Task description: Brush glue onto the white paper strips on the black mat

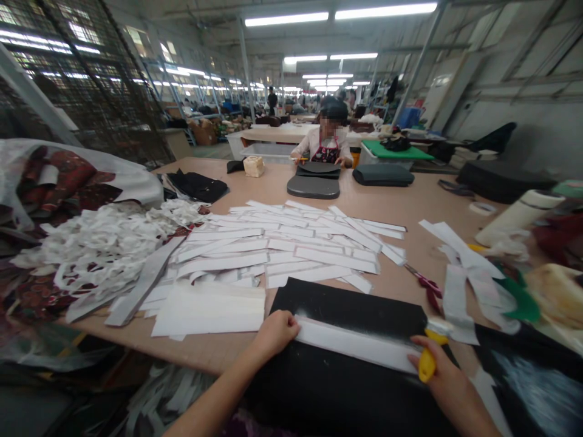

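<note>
A black sheet (350, 300) lies at the table's near edge, with a long white strip (355, 345) across it. My left hand (277, 332) pinches the strip's left end between thumb and fingers. At the other end, my right hand (439, 370) has its fingertips on the strip and grips a yellow-handled brush (427, 364), its pale bristles pointing away from me. Many similar white strips (291, 243) are spread in a loose pile beyond the sheet. To the left of the sheet lies a stack of wider white pieces (209, 311).
Scissors (426, 282) and pale scraps (460, 285) lie to the right, near a white bottle (519, 215). White trimmings (109, 243) are heaped at left. Across the table (255, 185), a co-worker (325, 136) handles dark grey pieces (314, 185).
</note>
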Available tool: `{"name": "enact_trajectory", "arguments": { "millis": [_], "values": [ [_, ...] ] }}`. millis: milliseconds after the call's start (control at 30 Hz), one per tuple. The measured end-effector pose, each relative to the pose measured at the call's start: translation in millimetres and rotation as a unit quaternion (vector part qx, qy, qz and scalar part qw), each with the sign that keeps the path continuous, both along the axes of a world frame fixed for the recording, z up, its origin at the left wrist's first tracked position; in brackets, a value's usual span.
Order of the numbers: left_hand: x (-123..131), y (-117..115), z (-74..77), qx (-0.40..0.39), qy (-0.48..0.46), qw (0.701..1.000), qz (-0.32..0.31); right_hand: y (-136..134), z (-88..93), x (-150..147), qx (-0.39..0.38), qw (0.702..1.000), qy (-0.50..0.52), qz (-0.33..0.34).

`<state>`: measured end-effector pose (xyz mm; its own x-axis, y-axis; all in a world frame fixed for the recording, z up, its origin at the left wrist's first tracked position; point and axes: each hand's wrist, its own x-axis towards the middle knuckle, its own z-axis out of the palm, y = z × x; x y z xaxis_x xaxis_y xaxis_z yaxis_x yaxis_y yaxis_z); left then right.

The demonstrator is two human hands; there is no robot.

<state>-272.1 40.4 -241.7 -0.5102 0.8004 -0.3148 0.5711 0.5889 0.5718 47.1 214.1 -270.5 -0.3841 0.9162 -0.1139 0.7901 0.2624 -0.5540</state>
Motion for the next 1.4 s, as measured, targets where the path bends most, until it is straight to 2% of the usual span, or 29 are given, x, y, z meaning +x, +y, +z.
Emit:
{"name": "enact_trajectory", "arguments": {
  "millis": [133,300,600,767,867,967,1067,1133,1200,1267,1333,1400],
  "values": [
    [5.1,0.9,0.7,-0.01,0.031,0.999,-0.002,-4.1,-2.7,-1.0,0.042,0.999,0.003,0.009],
    [10.2,0.1,2.2,-0.024,0.063,0.998,-0.02,-18.0,3.8,-3.7,0.082,0.996,-0.001,-0.017],
    [-1.3,0.0,-16.4,-0.022,0.056,0.997,-0.056,-28.4,7.0,-9.4,0.166,0.986,-0.027,0.01],
    [-1.4,1.2,-15.2,-0.037,0.057,0.996,-0.065,-30.4,4.6,-12.3,0.186,0.981,-0.055,0.019],
    [3.4,0.4,-8.7,-0.047,0.093,0.992,-0.069,-31.4,2.9,-13.7,0.233,0.967,-0.091,0.038],
    [10.4,-4.5,-5.0,-0.033,0.175,0.982,-0.066,-34.1,10.1,-14.8,0.297,0.938,-0.171,0.06],
    [19.1,-12.5,-10.4,0.079,0.281,0.952,-0.096,-40.5,29.9,-20.9,0.347,0.915,-0.193,0.077],
    [27.0,-17.1,-18.1,0.193,0.331,0.91,-0.156,-48.2,46.5,-33.0,0.343,0.921,-0.123,0.135],
    [36.9,-19.9,-26.1,0.283,0.354,0.865,-0.217,-58.7,60.7,-54.3,0.3,0.932,-0.017,0.203],
    [46.9,-21.0,-32.7,0.333,0.368,0.831,-0.249,-70.1,68.3,-82.3,0.231,0.942,0.091,0.225],
    [54.2,-21.5,-37.7,0.353,0.39,0.813,-0.251,-77.5,67.1,-108.8,0.148,0.954,0.174,0.192],
    [57.1,-22.1,-42.0,0.365,0.411,0.796,-0.252,-75.6,59.0,-122.4,0.082,0.964,0.206,0.147]
  ]
}}
